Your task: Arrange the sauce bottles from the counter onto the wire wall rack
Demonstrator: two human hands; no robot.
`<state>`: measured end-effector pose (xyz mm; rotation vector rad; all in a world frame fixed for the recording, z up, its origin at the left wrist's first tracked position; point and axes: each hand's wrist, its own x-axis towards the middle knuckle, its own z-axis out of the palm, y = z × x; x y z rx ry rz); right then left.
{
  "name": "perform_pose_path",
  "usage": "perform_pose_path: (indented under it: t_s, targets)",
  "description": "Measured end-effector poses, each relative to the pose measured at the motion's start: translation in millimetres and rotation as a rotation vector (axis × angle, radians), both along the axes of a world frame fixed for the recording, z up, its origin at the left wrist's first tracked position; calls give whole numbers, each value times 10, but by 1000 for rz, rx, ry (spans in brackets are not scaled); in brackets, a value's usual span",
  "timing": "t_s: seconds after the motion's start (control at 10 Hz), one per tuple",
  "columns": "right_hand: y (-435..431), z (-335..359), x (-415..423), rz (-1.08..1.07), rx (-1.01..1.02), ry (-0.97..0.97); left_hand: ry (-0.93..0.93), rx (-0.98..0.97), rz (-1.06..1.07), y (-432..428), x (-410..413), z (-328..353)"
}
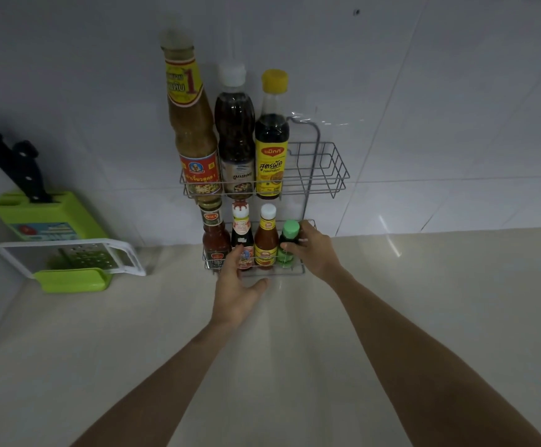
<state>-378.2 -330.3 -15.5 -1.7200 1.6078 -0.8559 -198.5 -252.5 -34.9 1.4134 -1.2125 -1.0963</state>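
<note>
A two-tier wire wall rack (324,162) hangs on the white tiled wall. Its upper tier holds three tall bottles: a brown sauce bottle (191,124), a dark bottle with a white cap (235,130) and a dark bottle with a yellow cap (272,140). The lower tier holds a red sauce bottle (215,235), a dark sauce bottle (242,229), an orange chili sauce bottle (266,240) and a small green-capped bottle (287,245). My right hand (314,250) grips the green-capped bottle at the tier's right end. My left hand (236,285) is open, fingers touching the lower tier's front.
A green knife block (49,214) with black-handled knives (14,162) stands at the left against the wall. A white and green grater (72,259) lies in front of it. The pale counter (295,350) stretches toward me under both forearms.
</note>
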Motion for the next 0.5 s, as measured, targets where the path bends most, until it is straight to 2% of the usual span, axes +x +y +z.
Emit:
perform_pose_path:
  t_s: [0.4, 0.5]
  targets:
    - [68, -16, 47, 41, 38, 120, -32, 32, -30, 5, 15, 20]
    - [170, 4, 58, 4, 48, 37, -153, 80, -117, 52, 86, 91]
